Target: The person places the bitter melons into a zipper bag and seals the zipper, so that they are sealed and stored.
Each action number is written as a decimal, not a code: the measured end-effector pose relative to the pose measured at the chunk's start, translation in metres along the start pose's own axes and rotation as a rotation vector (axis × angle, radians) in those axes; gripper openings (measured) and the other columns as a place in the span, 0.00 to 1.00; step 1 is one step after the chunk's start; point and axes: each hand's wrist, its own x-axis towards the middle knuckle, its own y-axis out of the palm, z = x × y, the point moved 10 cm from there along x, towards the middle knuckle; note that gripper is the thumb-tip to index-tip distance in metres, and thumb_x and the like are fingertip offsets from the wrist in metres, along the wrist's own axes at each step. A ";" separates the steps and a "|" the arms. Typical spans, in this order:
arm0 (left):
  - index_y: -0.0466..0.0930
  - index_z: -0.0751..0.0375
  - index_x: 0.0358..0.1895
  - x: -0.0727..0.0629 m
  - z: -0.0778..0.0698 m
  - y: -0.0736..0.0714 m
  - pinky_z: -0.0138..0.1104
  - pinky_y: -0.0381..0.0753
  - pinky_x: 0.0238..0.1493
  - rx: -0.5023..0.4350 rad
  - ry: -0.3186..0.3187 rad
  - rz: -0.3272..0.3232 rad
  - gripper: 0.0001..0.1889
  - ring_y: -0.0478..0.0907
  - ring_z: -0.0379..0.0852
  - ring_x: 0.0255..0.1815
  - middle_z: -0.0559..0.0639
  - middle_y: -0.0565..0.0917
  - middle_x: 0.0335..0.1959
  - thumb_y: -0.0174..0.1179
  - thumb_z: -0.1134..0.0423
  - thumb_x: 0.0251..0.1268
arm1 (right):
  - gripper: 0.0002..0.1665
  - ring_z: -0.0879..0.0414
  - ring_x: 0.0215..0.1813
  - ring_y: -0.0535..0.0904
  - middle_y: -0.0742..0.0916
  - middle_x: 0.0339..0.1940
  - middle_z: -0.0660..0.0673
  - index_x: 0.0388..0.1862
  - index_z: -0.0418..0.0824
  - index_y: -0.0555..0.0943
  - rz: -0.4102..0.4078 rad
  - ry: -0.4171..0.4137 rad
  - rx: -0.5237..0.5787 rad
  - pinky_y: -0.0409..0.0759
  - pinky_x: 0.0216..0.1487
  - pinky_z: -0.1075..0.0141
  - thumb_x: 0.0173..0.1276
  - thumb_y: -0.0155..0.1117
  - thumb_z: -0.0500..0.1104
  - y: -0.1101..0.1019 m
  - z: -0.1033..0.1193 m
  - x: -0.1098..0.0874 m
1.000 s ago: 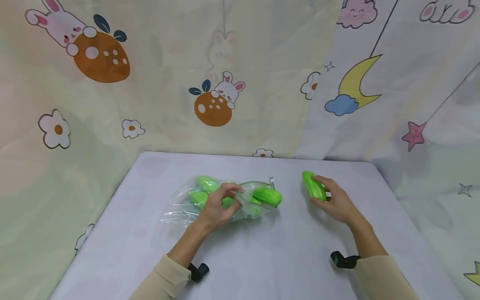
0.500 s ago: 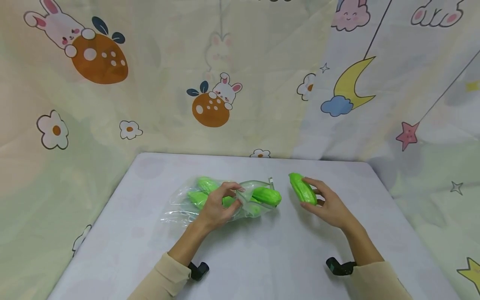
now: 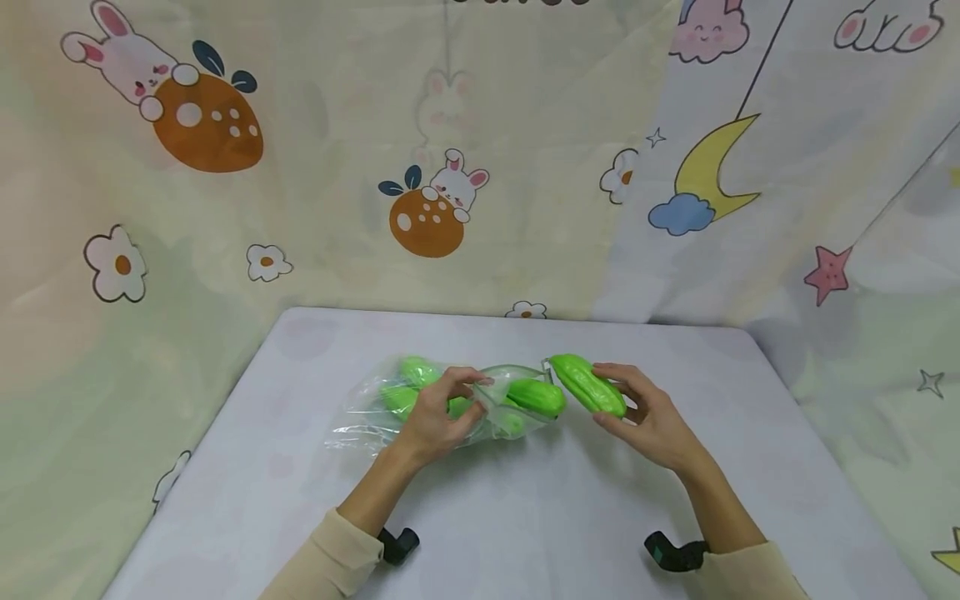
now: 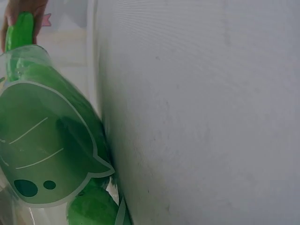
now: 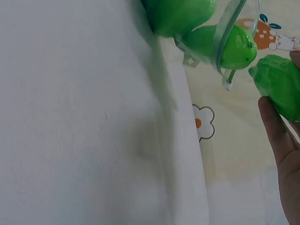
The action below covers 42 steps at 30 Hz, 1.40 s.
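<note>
A clear zip bag [image 3: 360, 421] with a printed cartoon face lies at the table's centre, several bright green vegetables inside. My left hand [image 3: 441, 417] pinches the bag's edge near its mouth, which gapes to the right. One green vegetable [image 3: 536, 397] pokes partly out of that mouth. Between the thumb and fingers of my right hand [image 3: 652, 421] is a ridged green toy bitter melon [image 3: 587, 385], tilted, its pointed tip right by the bag's slider [image 5: 228, 86]. In the left wrist view the bag's printed side [image 4: 42, 136] faces the camera; the left hand is out of sight there.
A white-covered table [image 3: 480, 525] carries everything. Behind it hangs a cloth backdrop [image 3: 322, 167] printed with rabbits, flowers and a moon. Black wrist-camera mounts [image 3: 397, 546] stick out by both sleeves, low over the table.
My right hand has moved left with the bitter melon, from well to the right of the bag up to its mouth, tilting it more. The left hand and bag have stayed put.
</note>
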 end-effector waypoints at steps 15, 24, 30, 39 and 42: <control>0.72 0.63 0.59 -0.002 -0.004 0.002 0.36 0.88 0.48 0.024 0.032 0.023 0.24 0.89 0.50 0.40 0.56 0.86 0.51 0.66 0.78 0.60 | 0.35 0.53 0.53 0.84 0.79 0.67 0.43 0.70 0.41 0.73 0.114 -0.025 0.143 0.88 0.42 0.61 0.66 0.71 0.28 0.016 0.028 -0.008; 0.73 0.61 0.60 -0.005 -0.004 0.004 0.41 0.87 0.49 0.036 0.039 0.027 0.24 0.87 0.48 0.42 0.53 0.84 0.53 0.67 0.77 0.61 | 0.28 0.53 0.53 0.82 0.82 0.63 0.41 0.65 0.41 0.78 0.183 -0.063 0.138 0.88 0.48 0.60 0.67 0.69 0.29 0.025 0.029 -0.006; 0.73 0.61 0.59 -0.005 -0.002 0.008 0.40 0.87 0.50 0.029 0.044 0.054 0.25 0.87 0.48 0.42 0.54 0.84 0.54 0.67 0.78 0.59 | 0.26 0.53 0.53 0.82 0.82 0.60 0.42 0.65 0.41 0.79 0.173 -0.062 0.139 0.88 0.49 0.60 0.68 0.69 0.30 0.031 0.026 -0.006; 0.75 0.60 0.58 -0.006 -0.009 0.013 0.38 0.86 0.49 0.031 0.059 0.075 0.25 0.86 0.47 0.42 0.55 0.86 0.52 0.68 0.78 0.58 | 0.27 0.54 0.57 0.81 0.82 0.62 0.43 0.66 0.40 0.80 0.197 -0.051 0.147 0.87 0.52 0.60 0.68 0.71 0.33 0.047 0.021 -0.005; 0.75 0.59 0.58 -0.006 -0.008 0.013 0.38 0.86 0.49 0.036 0.051 0.076 0.25 0.86 0.47 0.42 0.54 0.86 0.52 0.68 0.77 0.57 | 0.27 0.55 0.58 0.79 0.80 0.62 0.43 0.65 0.40 0.81 0.189 -0.055 0.150 0.86 0.54 0.60 0.68 0.72 0.33 0.049 0.020 -0.005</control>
